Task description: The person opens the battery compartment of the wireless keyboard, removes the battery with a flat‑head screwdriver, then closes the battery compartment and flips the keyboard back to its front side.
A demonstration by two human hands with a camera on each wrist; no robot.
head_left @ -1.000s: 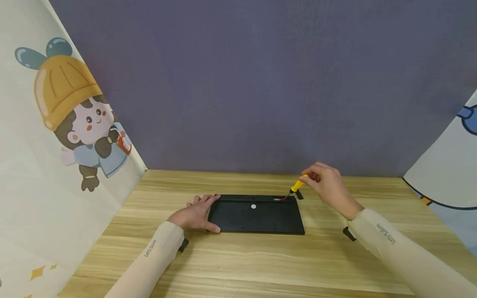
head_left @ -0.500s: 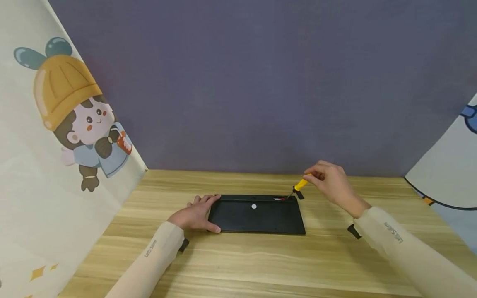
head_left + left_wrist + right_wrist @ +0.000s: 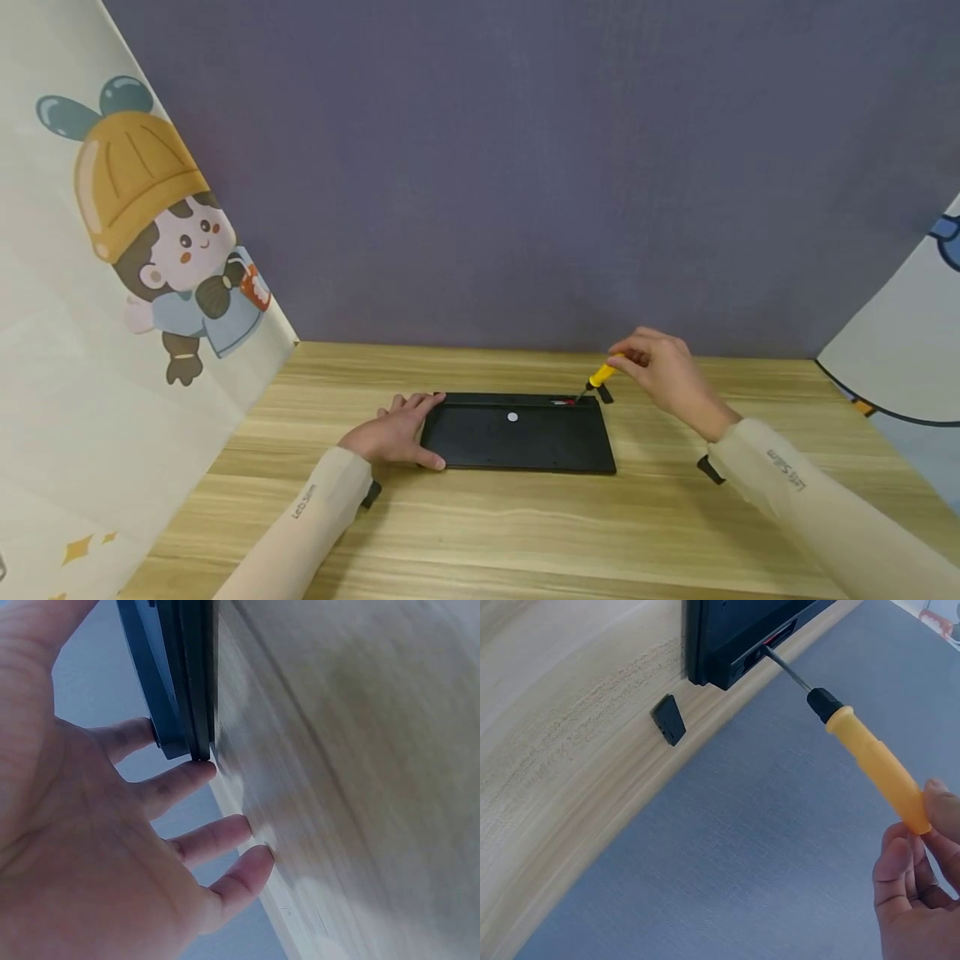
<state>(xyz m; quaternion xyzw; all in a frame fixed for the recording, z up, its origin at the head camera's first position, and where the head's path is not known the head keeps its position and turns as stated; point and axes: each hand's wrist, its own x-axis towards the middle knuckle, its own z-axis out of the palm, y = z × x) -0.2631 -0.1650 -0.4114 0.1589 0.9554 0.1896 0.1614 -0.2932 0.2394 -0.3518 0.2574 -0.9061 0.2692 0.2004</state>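
Head view: the right hand (image 3: 663, 372) pinches the handle end of a yellow screwdriver (image 3: 877, 769). Below and left of the pinch, its tip sits at the slot (image 3: 784, 633) of a black panel (image 3: 525, 439). Compared with half a second ago, hand and tip are slightly further left, toward the red-and-silver piece (image 3: 561, 402). This probably brings the tip against that piece, which remains in the slot. Left hand (image 3: 396, 433): fingers spread, touching the panel's left edge. A small black strip (image 3: 668, 720) lies below the pinch, beside the panel.
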